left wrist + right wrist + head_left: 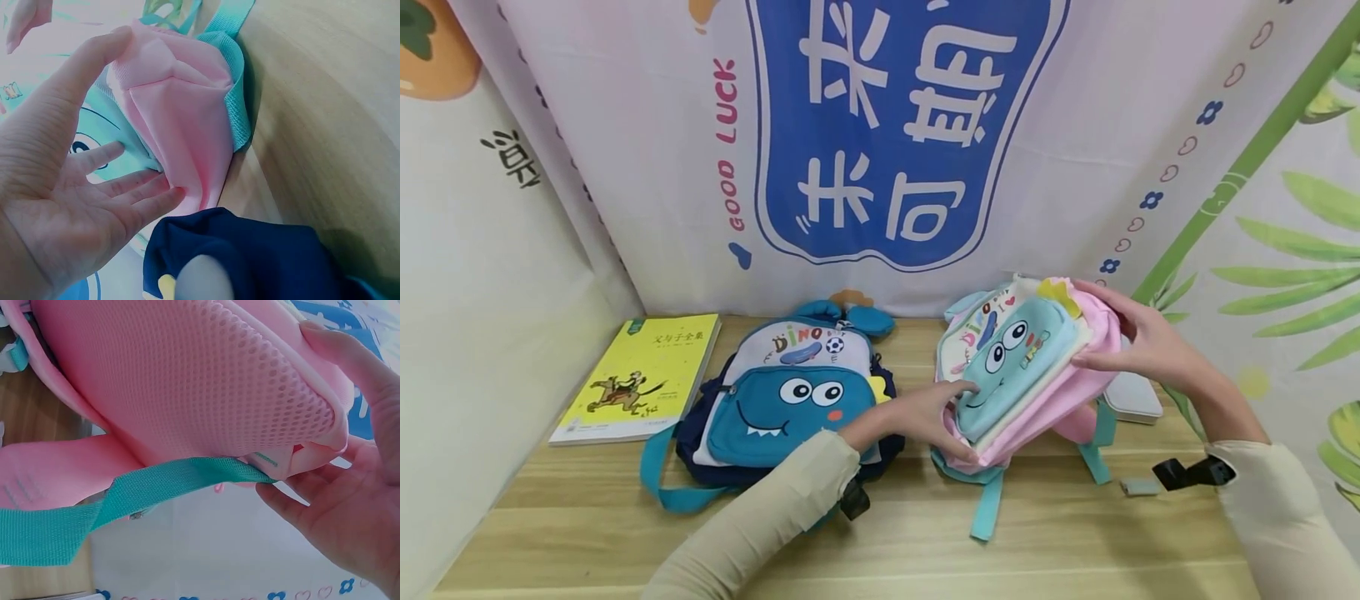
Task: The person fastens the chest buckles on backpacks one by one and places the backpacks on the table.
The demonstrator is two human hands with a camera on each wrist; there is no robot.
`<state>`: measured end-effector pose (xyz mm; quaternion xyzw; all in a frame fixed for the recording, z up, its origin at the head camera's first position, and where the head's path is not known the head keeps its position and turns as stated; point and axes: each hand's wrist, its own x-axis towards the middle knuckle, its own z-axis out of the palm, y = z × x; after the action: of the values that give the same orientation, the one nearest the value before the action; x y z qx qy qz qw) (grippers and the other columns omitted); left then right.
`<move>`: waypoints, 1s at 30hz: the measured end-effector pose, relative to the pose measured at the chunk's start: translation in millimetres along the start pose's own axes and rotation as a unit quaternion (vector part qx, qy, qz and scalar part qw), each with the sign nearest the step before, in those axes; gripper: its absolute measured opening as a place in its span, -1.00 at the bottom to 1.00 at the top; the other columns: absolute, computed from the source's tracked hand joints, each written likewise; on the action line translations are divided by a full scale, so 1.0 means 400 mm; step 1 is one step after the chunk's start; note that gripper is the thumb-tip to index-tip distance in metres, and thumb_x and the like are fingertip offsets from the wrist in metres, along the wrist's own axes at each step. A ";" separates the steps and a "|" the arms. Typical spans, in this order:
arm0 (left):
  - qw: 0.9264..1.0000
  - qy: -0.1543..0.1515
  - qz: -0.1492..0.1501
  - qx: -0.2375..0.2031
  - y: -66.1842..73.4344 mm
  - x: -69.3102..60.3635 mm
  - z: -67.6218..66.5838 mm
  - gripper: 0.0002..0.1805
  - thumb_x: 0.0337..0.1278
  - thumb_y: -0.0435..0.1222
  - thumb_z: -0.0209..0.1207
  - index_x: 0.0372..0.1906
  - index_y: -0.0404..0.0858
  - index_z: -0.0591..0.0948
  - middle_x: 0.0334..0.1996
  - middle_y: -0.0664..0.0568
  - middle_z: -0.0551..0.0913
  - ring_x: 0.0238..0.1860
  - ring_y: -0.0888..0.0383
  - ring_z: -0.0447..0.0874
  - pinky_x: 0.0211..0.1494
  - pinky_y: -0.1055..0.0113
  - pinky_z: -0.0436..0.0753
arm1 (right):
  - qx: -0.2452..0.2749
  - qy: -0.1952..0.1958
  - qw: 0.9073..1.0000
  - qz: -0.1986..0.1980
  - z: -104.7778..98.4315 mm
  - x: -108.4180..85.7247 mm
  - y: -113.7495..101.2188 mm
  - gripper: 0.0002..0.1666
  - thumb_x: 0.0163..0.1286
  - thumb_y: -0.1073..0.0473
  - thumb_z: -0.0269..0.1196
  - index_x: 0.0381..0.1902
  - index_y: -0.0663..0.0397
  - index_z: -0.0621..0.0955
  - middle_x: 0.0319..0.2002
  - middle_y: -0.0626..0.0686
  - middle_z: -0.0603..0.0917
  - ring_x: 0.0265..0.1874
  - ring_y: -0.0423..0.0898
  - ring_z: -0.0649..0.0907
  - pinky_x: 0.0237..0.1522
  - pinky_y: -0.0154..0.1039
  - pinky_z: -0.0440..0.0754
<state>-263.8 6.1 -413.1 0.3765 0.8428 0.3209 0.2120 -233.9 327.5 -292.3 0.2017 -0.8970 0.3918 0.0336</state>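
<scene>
A pink and mint dinosaur backpack [1018, 367] is tilted up off the wooden table, its mint front pocket facing up and left. My left hand [921, 417] holds its lower left side, with thumb and fingers spread along the pink side panel [178, 112]. At the upper right edge, my right hand [1138, 337] grips the bag between thumb and fingers. Its mesh back [187, 375] and a turquoise strap [181, 475] show in the right wrist view. A blue dinosaur backpack [790, 417] lies front up just left of my left hand.
A yellow book [640, 375] lies at the back left of the table. A small white case [1133, 396] sits behind the pink backpack, and a small grey object [1140, 487] lies near my right wrist. Printed cloth [685, 167] hangs along the back.
</scene>
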 end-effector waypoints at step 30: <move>0.997 0.013 -0.006 -0.070 0.009 -0.013 0.017 0.11 -0.01 -0.02 0.51 0.57 -0.09 0.11 0.40 -0.09 0.37 0.33 0.09 0.44 0.38 0.28 0.49 | -0.112 -0.067 0.991 -0.036 -0.006 0.075 -0.131 0.21 0.09 0.09 0.60 0.61 -0.22 0.20 0.42 0.16 0.47 0.22 0.07 0.56 0.12 -0.15 0.66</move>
<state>-254.6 6.8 -414.6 0.3513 0.8233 0.3827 0.2289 -241.3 287.3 -248.1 0.2550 -0.9276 0.2728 0.0098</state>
